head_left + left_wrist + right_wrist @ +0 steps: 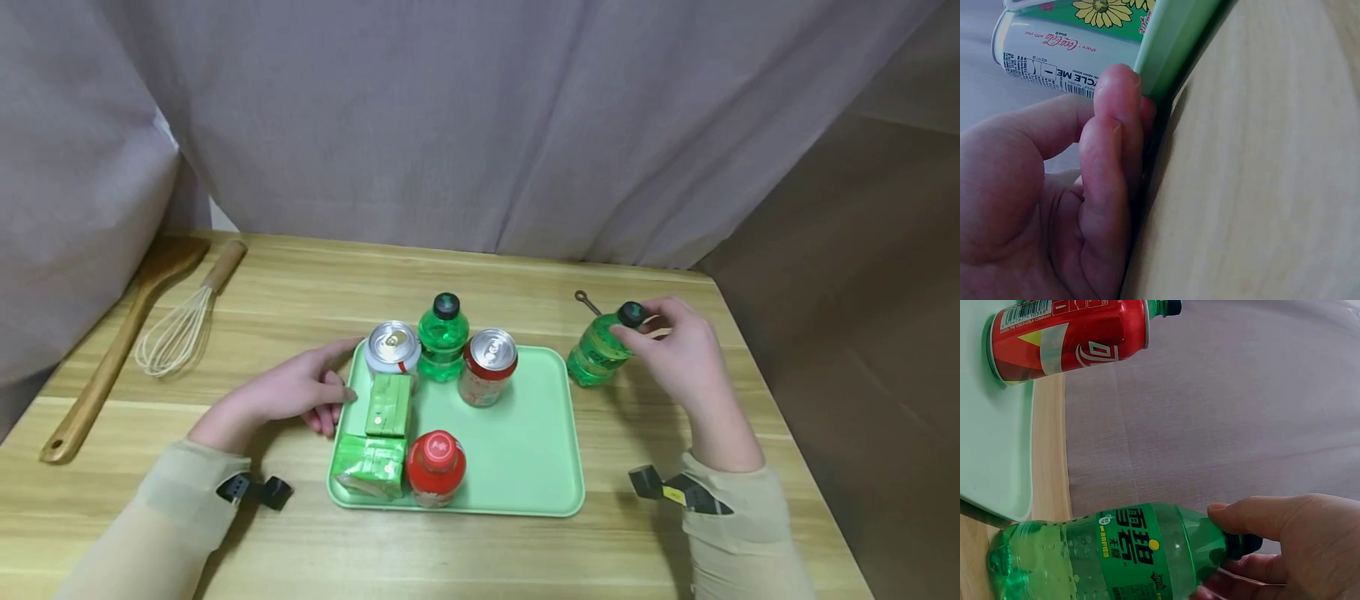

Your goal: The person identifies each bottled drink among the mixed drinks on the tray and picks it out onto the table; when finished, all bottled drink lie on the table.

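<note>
Head view: the right hand (681, 348) pinches a black-capped green plastic bottle (597, 352) just right of a pale-green rectangular tray (517, 450) — the left hand (303, 387) lies loosely at its left rim. Left wrist view: relaxed fingertips touch the tray's wall, near a white metal can (1069, 47). Right wrist view: thumb and fingers grip the bottle's neck.

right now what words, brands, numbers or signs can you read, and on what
"share" "Coca-Cola" "with your": white metal can with yellow flowers
"CYCLE ME": same can, start hidden
"THE COCA-COLA COMPANY": red metal can
"可": red can
"雪碧": held green plastic bottle
"无糖": same bottle
"Sprite", probably: same bottle
Other print, symbols: too small or blurred
</note>
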`<state>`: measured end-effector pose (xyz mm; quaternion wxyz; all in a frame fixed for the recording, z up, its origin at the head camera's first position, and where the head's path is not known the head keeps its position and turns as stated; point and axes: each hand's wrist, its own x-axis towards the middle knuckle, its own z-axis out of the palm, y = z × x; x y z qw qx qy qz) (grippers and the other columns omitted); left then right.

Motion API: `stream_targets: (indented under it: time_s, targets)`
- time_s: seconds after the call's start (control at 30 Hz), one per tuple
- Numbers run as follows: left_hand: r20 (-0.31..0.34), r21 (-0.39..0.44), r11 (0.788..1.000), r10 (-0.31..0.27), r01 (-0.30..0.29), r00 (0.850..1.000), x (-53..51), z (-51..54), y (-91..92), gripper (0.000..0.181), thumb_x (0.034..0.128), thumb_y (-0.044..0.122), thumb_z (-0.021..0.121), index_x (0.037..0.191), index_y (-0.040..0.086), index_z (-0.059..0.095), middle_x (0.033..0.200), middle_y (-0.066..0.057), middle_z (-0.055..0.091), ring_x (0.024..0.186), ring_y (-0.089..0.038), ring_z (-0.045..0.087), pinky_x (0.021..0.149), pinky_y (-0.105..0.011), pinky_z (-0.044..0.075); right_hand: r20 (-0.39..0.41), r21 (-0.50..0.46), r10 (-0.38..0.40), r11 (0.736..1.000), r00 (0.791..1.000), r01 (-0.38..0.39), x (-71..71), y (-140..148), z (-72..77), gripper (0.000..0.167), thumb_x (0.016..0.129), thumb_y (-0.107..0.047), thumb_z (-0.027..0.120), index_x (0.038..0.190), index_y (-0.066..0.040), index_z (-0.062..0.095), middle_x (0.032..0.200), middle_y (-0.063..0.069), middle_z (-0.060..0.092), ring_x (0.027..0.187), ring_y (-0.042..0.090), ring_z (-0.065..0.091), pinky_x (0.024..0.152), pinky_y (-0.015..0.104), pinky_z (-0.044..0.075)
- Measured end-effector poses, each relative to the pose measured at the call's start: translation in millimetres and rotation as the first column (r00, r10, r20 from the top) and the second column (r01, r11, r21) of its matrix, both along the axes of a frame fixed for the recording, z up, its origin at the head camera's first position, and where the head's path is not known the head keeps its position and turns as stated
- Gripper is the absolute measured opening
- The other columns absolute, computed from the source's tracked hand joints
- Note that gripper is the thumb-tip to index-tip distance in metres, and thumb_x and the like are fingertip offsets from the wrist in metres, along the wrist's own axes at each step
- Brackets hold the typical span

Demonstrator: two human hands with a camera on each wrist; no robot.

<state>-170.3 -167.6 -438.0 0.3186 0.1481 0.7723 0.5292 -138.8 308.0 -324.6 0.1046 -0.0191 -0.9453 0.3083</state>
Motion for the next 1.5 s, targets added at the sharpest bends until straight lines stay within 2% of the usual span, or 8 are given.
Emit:
stream_targets:
  time_s: [0.13,0.3,0.47,0.6,0.8,1.07,1.3,1.5]
  targets:
    - [0.003,-0.002,1.0,0.003,-0.003,1.0,0.8,-0.2,-0.9,0.095,0.097,0.009,0.067,0.168,0.014,0.004,0.077,-0.018,0.069,0.058,-0.031,0.07,0.053,-0.047,0.065,-0.002,0.007,0.026,1.0,1.0,-0.026,1.8,-2.5,3.0,0.051,0.096,-0.032,0.074,0.131,0.003,0.063,0.122,0.02,0.064,0.106,0.038,0.064,0.073,0.025,0.055]
    - [-0.004,-0.001,1.0,0.009,-0.009,1.0,0.7,1.5,-1.3,0.095,0.0971,0.009,0.067,0.168,0.014,0.004,0.077,-0.019,0.068,0.058,-0.031,0.07,0.053,-0.046,0.065,-0.141,-0.006,0.022,1.0,0.99,-0.023,7.4,-11.2,9.7,0.049,0.094,-0.022,0.076,0.135,0.002,0.062,0.128,0.02,0.059,0.116,0.037,0.055,0.092,0.041,0.049]
    - [-0.018,0.0,1.0,-0.001,0.001,1.0,1.0,0.3,-0.8,0.093,0.098,0.009,0.066,0.168,0.012,0.003,0.077,-0.018,0.069,0.059,-0.031,0.07,0.053,-0.046,0.065,-0.199,-0.028,0.017,0.999,0.98,-0.023,17.2,-20.5,18.0,0.045,0.095,-0.019,0.076,0.134,-0.001,0.064,0.128,0.016,0.061,0.118,0.033,0.055,0.09,0.026,0.045]
    - [-0.02,-0.005,1.0,0.001,-0.001,1.0,1.8,0.9,0.1,0.093,0.0981,0.009,0.065,0.168,0.012,0.004,0.077,-0.018,0.069,0.058,-0.029,0.069,0.053,-0.047,0.065,-0.239,-0.108,0.057,0.991,0.969,-0.085,24.3,-28.9,23.4,0.039,0.094,-0.014,0.076,0.131,-0.004,0.067,0.123,0.008,0.065,0.114,0.018,0.058,0.087,0.016,0.046]
    - [-0.027,-0.003,1.0,0.007,-0.007,1.0,0.7,1.7,-0.1,0.093,0.0979,0.009,0.065,0.168,0.012,0.004,0.077,-0.018,0.069,0.058,-0.029,0.069,0.053,-0.046,0.065,-0.315,-0.235,0.216,0.926,0.924,-0.296,37.4,-53.0,28.4,0.029,0.092,0.002,0.073,0.12,-0.002,0.072,0.105,-0.002,0.07,0.098,0.009,0.063,0.082,0.015,0.052]
    - [-0.011,-0.003,1.0,0.008,-0.008,1.0,0.5,0.3,-0.3,0.093,0.0979,0.009,0.066,0.168,0.014,0.005,0.078,-0.018,0.069,0.059,-0.029,0.069,0.054,-0.047,0.065,-0.299,-0.181,0.387,0.874,0.872,-0.45,50.0,-71.9,25.7,0.03,0.091,0.006,0.073,0.118,-0.006,0.072,0.099,0.008,0.072,0.092,0.007,0.064,0.077,0.014,0.054]
    - [-0.016,-0.001,1.0,0.008,-0.008,1.0,-1.3,2.8,0.7,0.093,0.0983,0.009,0.065,0.168,0.014,0.004,0.077,-0.019,0.069,0.058,-0.03,0.07,0.053,-0.046,0.065,-0.318,-0.204,0.559,0.748,0.765,-0.631,48.3,-75.5,17.8,0.034,0.088,0.013,0.072,0.117,-0.005,0.072,0.106,0.003,0.072,0.093,0.012,0.067,0.076,0.021,0.059]
    - [-0.004,0.01,1.0,0.005,-0.005,1.0,0.7,-0.9,-0.8,0.094,0.0981,0.009,0.066,0.168,0.014,0.003,0.077,-0.019,0.069,0.058,-0.031,0.07,0.053,-0.047,0.064,-0.28,-0.198,0.666,0.664,0.691,-0.721,48.3,-87.6,8.1,0.034,0.088,0.008,0.074,0.118,-0.008,0.072,0.105,0.0,0.071,0.094,0.014,0.066,0.078,0.026,0.06]
